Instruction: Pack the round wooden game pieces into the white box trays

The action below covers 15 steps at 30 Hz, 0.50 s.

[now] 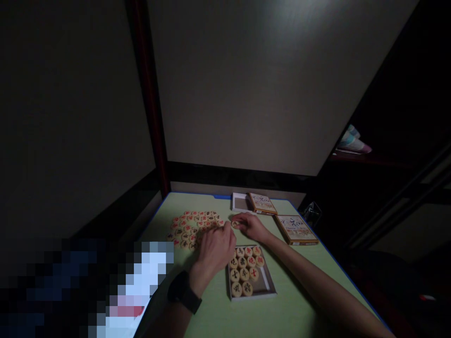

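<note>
Right hand (251, 226): grip clamped on pale round wooden-looking disc (235, 224), beyond shallow white cardboard tray (252, 297) on green counter (211, 314); edge hold probably keeps face readable. Left hand (215, 246) beside: can't tell grip.

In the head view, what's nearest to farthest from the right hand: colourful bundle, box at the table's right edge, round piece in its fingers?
1. Round piece: touching the right hand.
2. Box: to the hand's right.
3. Colourful bundle: farther right, higher in view.
</note>
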Tool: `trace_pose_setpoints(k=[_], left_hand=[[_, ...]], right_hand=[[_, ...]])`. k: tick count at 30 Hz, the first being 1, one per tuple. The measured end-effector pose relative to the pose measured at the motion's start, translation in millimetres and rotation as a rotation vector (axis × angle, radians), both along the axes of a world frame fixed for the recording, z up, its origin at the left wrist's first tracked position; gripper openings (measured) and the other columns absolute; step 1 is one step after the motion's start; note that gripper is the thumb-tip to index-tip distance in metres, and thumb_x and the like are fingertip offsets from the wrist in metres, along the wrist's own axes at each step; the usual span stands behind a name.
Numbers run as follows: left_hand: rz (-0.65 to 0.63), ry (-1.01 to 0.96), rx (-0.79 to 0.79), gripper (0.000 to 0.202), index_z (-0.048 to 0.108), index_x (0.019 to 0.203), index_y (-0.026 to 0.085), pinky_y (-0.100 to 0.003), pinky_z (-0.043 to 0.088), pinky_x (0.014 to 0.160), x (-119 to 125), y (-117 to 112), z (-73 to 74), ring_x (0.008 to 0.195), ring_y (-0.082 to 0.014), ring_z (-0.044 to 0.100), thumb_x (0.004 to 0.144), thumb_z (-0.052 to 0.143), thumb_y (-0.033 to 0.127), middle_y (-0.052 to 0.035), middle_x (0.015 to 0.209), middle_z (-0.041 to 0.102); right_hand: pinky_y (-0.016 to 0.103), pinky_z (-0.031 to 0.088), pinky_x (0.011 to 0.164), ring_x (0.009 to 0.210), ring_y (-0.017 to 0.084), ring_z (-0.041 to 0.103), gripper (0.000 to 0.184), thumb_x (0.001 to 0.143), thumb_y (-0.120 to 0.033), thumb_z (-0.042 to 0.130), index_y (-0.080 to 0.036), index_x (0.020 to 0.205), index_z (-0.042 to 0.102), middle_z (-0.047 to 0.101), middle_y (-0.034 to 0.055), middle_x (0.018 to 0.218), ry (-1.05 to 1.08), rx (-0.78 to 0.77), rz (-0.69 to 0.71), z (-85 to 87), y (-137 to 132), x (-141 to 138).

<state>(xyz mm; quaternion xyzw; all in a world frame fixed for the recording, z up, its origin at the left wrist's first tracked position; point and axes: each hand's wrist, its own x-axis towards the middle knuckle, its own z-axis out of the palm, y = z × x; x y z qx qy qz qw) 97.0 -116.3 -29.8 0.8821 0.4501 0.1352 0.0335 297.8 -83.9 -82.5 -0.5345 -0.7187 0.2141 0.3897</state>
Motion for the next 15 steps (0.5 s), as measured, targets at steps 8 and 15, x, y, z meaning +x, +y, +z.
trace_pose_setpoints(k=[8, 15], left_hand=[[-0.290, -0.098, 0.006, 0.026, 0.054, 0.113, 0.019, -0.040, 0.050, 0.083, 3.0, -21.4, -3.0, 0.090, -0.0262, 0.063, 0.093, 0.038, 0.025, -0.0099, 0.093, 0.067], [-0.380, -0.236, 0.075, 0.013, 0.058, 0.086, 0.020, -0.037, 0.051, 0.080, -0.2, -19.8, 0.7, 0.085, -0.0242, 0.062, 0.082, 0.047, 0.024, -0.0091, 0.084, 0.064]], right_hand=[[0.033, 0.056, 0.072, 0.080, 0.021, 0.070, 0.035, 0.078, -0.021, 0.066, -0.018, 0.112, 0.072, 0.076, 0.0083, 0.106, -0.053, -0.060, 0.075, 25.9, -1.6, 5.4], [0.028, 0.050, 0.069, 0.073, 0.019, 0.068, 0.016, 0.077, -0.013, 0.063, -0.019, 0.083, 0.076, 0.076, 0.0032, 0.080, -0.318, -0.034, 0.107, 66.2, -9.3, -15.8]])
